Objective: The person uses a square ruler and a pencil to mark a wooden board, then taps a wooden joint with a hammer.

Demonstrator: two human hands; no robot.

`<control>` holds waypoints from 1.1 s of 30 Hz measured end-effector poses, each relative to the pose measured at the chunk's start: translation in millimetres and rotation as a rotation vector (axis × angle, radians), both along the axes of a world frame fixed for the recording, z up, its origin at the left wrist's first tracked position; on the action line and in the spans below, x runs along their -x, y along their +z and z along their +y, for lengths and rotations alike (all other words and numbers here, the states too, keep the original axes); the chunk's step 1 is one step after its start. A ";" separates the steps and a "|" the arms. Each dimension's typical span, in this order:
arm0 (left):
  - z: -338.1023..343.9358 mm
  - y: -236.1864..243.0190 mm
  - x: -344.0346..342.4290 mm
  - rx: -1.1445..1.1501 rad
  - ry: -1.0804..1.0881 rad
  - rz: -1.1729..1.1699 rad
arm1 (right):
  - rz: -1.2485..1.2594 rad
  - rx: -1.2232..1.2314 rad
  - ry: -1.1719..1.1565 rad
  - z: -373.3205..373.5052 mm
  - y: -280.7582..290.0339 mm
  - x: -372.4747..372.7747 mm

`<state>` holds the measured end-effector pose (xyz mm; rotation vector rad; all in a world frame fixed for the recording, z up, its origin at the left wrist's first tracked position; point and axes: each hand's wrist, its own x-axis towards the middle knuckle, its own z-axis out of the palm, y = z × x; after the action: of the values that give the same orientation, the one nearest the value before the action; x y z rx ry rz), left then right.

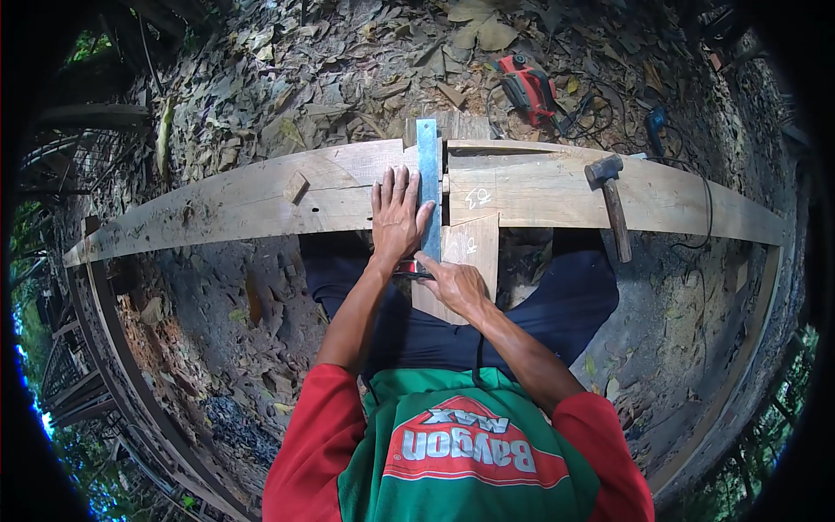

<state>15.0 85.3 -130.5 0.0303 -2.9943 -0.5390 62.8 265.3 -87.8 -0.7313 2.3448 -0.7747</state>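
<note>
My left hand (397, 217) lies flat with fingers stretched out on the left part of a long wooden board (252, 193). Its thumb side presses on a metal ruler blade (428, 165) that runs across the board, away from me. At the blade's near end, my right hand (459, 285) closes on a small red and black piece (412, 268). Whether that piece joins the blade or is a separate tool I cannot tell. Just right of the blade shows a dark gap, then the board's right part (557, 187). A short wooden piece (474, 248) extends toward me below.
A hammer (613, 196) rests on the board's right part. Beyond lie a red and black power tool (528, 90), a blue corded tool (655, 129) and dry leaves (348, 96). Curved wooden pieces (130, 348) flank me on both sides. A small wood block (297, 187) sits on the left part.
</note>
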 end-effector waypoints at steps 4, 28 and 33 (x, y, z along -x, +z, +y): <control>0.1 -2.0 0.1 0.002 -0.002 -0.003 | 0.024 0.019 -0.015 -1.2 -2.7 -2.2; 0.3 1.8 0.5 0.003 -0.003 -0.006 | 0.039 0.063 -0.012 0.6 -7.6 -2.8; -0.1 2.2 0.7 -0.005 -0.001 0.006 | 0.047 0.063 -0.005 0.4 -5.4 -1.8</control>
<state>14.3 85.1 -128.3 0.0270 -2.9871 -0.5459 64.6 265.7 -93.2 -0.7785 2.3743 -0.8456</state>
